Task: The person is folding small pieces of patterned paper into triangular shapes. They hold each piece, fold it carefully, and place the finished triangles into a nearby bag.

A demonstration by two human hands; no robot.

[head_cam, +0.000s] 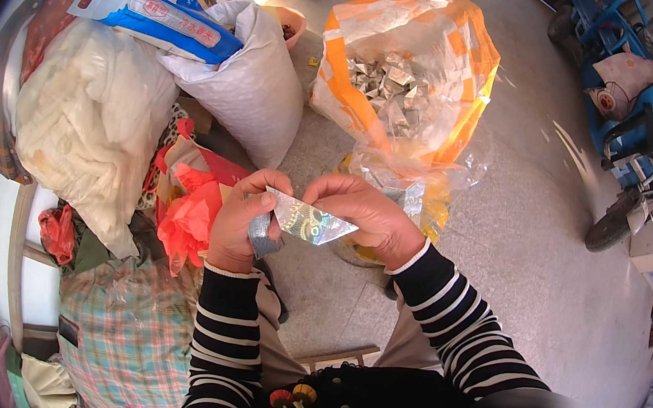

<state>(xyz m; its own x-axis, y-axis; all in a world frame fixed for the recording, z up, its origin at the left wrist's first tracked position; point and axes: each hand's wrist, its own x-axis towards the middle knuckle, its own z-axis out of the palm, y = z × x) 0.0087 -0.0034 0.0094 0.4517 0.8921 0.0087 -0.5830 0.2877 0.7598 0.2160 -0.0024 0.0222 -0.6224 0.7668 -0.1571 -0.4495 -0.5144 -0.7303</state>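
A piece of shiny silver holographic foil paper (pixel 314 222), folded to a slanted four-sided shape, is held up between my two hands. My left hand (pixel 237 219) pinches its left end between thumb and finger. Across the fingers of that same hand lies a dull grey strip or wad (pixel 260 235), whose exact kind I cannot tell. My right hand (pixel 372 214) grips the upper right edge of the foil, its fingertips curled over it. Beyond the hands stands a large orange-and-white plastic bag (pixel 343 89), holding many folded silver paper pieces (pixel 391 87).
Below the bag sits a yellow container (pixel 435 217) with silver sheets, partly hidden. On the left are a red bag (pixel 205 167), a full white woven sack (pixel 254 92), a blue rice bag (pixel 170 22) and a plaid cloth bundle (pixel 126 313). A blue electric tricycle (pixel 648 125) stands right.
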